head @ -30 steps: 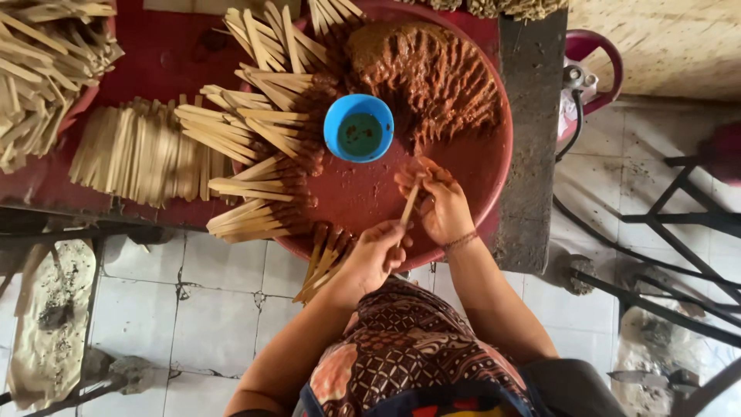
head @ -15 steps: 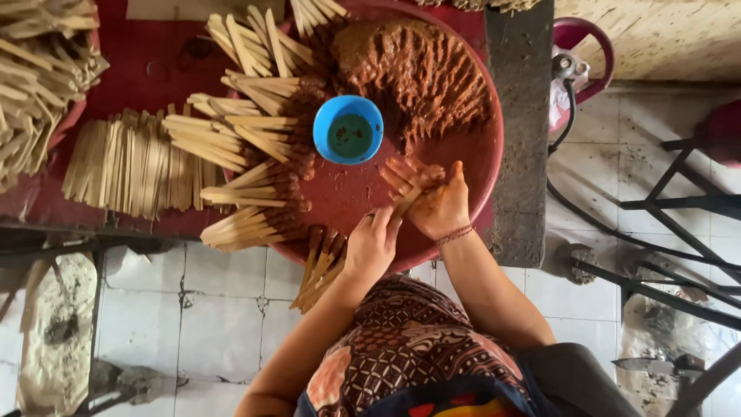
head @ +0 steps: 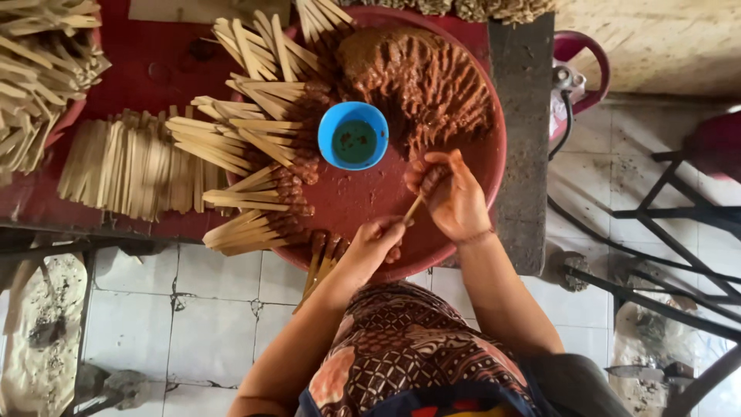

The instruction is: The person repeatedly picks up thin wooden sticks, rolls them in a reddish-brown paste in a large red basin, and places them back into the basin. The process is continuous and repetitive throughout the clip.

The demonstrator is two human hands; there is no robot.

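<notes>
Paste forming goes best, in my judgement, when the left hand pinches the bare lower end of the thin wooden stick and turns it evenly while the right hand, curled shut around the upper end, presses brown paste on over the round red tray, beside the blue cup. Right palm hides the coated length, so thickness cannot be judged; the stick piles on the bench are cut off at the frame's top edge.

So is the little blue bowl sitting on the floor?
No, the blue bowl sits on the big round red tray, next to the brown paste and the sticks.
</notes>
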